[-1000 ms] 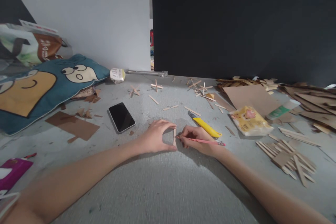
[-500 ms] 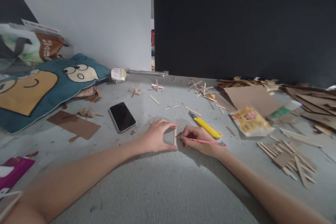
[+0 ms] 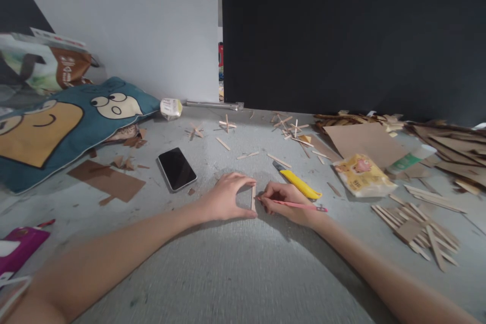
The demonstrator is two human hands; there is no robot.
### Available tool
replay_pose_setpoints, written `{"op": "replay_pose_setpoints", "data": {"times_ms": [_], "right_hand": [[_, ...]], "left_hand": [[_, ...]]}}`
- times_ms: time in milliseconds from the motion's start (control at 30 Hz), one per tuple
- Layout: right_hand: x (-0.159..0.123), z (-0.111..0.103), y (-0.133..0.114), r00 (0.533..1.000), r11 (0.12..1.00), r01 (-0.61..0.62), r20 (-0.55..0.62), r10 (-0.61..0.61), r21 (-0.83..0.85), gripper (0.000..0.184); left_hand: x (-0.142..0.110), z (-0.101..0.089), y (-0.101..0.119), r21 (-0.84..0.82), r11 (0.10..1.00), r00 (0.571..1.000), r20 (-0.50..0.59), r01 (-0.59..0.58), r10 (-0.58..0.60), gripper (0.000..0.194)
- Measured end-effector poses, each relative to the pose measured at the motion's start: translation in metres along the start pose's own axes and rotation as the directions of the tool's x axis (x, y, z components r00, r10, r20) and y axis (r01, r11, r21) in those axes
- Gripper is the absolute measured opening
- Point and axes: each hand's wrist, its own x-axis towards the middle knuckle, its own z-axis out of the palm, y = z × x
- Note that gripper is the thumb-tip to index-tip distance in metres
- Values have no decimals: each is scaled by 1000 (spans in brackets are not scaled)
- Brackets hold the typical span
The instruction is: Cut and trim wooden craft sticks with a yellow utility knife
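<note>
Left hand (image 3: pixel 226 197): thumb and fingertips close on the two ends of a stick (image 3: pixel 253 198), which you hold in front of you on the table (image 3: pixel 205 273). Its length runs away from you, and a gap shows between stick and palm. Right hand (image 3: pixel 284 202): your fingers grip a pencil (image 3: pixel 301 205), tip at the right edge of the stick; whether it touches cannot be told. The pencil's other end points right.

Surroundings: the knife (image 3: pixel 301 186), yellow-handled, lies just beyond your right hand. The phone (image 3: pixel 177 169) lies beyond your left forearm, with a piece of cardboard (image 3: pixel 110 182) farther left and a pillow (image 3: pixel 125 106) behind that. To your right are a packet (image 3: pixel 362 177), a glue tube (image 3: pixel 412 159) just behind it, and a stick pile (image 3: pixel 436 245) nearer you. Crossed sticks (image 3: pixel 228 125) stand toward the back.
</note>
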Motion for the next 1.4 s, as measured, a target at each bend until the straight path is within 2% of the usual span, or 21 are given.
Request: {"op": "replay_pose_setpoints", "data": {"times_ms": [533,733,800,867,933,1000,1100,1233,1333,1400], "right_hand": [[1,0,5,999,999,49,21,-48,-12,21],[-1,-1,5,999,998,50,12,-50,-42,27],[-4,-1,6,996,996,72,-44,-74,-57,32],[-5,-2,7,981,993,94,-165,-105,-70,37],[-5,-2,11,946,993,98,-304,-115,-71,41],[-4,-3,14,915,994,83,-390,-102,-67,42],[-2,-2,16,908,996,71,-410,-90,-62,42],[-3,-1,13,922,995,65,-377,-88,-74,38],[-4,0,11,927,994,63,-365,-92,-89,37],[-4,0,11,924,992,71,-369,-104,-102,36]], "left_hand": [[0,0,-1,15,1000,1000,14,21,-21,71],[0,1,-4,30,999,1000,3,-13,13,83],[1,2,-6,40,999,999,1,-35,35,81],[2,3,-9,46,998,999,3,-32,32,76],[3,4,-10,44,999,1000,-4,-20,20,75],[3,5,-11,27,999,1000,-25,-16,17,77],[2,7,-10,-17,1000,997,-80,4,-6,79],[0,7,-8,-84,995,988,-134,60,-71,76],[-1,7,-7,-148,987,985,-156,56,-79,74],[-1,6,-7,-194,980,971,-220,44,-87,74]]}}
